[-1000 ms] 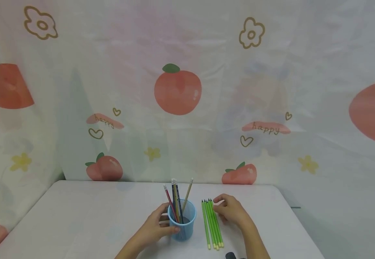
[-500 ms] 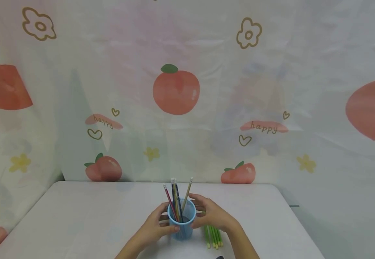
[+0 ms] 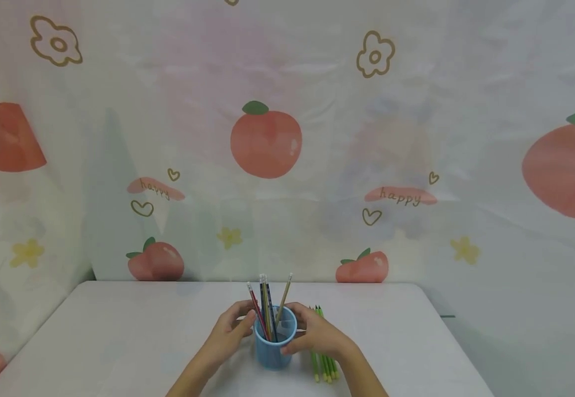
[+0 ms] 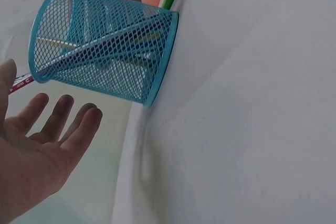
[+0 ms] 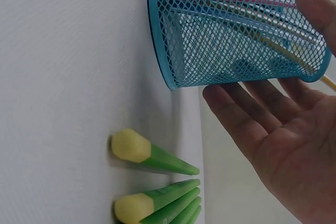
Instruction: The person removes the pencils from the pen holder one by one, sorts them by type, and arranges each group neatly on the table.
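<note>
A blue wire-mesh pen holder (image 3: pixel 272 359) stands upright on the table with several pencils (image 3: pixel 286 292) leaning in it, eraser ends up. On its right side, my right hand (image 3: pixel 321 333) holds it, thumb in front and fingers around the far side, as the right wrist view also shows with the hand (image 5: pixel 296 145) against the mesh. My left hand (image 3: pixel 224 337) is just left of the holder; in the left wrist view its fingers (image 4: pixel 79 135) are spread and apart from the mesh. Several green pencils (image 3: pixel 315 370) lie right of the holder, partly behind my right hand.
The white table (image 3: pixel 133 336) ends at a back edge against a printed cloth backdrop (image 3: pixel 317 237) with peaches and flowers. In the right wrist view, the green pencils' yellow ends (image 5: pixel 131 145) lie close to the holder's base.
My right hand has moved left from the green pencils to the pen holder and taken hold of it. My left hand, earlier gripping the holder, has let go and drawn slightly left.
</note>
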Action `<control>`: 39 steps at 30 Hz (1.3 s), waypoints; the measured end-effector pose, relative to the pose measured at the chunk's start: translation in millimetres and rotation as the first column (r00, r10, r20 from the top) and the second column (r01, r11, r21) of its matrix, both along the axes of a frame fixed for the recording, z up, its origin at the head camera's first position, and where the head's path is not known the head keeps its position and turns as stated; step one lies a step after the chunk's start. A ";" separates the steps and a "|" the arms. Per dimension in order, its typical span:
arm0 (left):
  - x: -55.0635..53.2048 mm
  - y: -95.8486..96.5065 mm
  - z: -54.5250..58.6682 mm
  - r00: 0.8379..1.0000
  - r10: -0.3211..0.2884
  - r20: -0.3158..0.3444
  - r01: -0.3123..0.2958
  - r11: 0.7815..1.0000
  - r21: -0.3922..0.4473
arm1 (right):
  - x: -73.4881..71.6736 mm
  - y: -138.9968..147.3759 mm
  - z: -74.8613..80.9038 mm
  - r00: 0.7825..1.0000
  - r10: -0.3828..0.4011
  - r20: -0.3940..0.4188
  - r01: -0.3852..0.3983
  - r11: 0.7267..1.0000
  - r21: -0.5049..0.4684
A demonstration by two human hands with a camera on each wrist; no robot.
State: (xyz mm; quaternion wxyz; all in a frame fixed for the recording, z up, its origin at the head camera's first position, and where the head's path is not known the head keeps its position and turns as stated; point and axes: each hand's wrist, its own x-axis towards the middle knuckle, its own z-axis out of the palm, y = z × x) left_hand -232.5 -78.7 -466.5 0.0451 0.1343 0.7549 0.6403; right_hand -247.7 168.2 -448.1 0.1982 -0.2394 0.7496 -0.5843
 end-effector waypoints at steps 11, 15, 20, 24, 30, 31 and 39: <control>-10.9 11.6 -6.1 0.992 0.126 0.009 -0.126 0.984 0.123 | 0.6 -3.1 -4.2 0.999 -0.051 -0.002 0.051 0.999 0.004; -10.2 13.2 -5.5 0.991 0.134 -0.001 -0.133 0.984 0.121 | 2.3 -4.9 -2.7 0.999 -0.047 -0.001 0.047 0.999 0.002; -8.5 14.0 -2.9 0.987 0.157 -0.026 -0.153 0.983 0.103 | 2.5 -6.5 -1.0 0.998 -0.056 -0.005 0.056 0.998 0.020; -6.5 11.5 4.2 0.984 0.172 -0.038 -0.168 0.981 0.099 | 1.6 -6.2 -0.9 0.998 -0.055 -0.005 0.055 0.998 0.034; -5.7 11.3 13.6 0.986 0.156 -0.063 -0.148 0.981 0.123 | 1.3 -2.7 1.8 0.998 -0.061 -0.005 0.061 0.997 0.052; -5.3 11.4 15.5 0.984 0.160 -0.075 -0.150 0.982 0.117 | 1.3 -2.1 2.5 0.998 -0.060 -0.005 0.060 0.997 0.052; -0.8 5.6 28.2 0.981 0.172 -0.092 -0.155 0.974 0.166 | 0.3 -1.7 3.2 0.999 -0.048 -0.006 0.048 0.996 0.069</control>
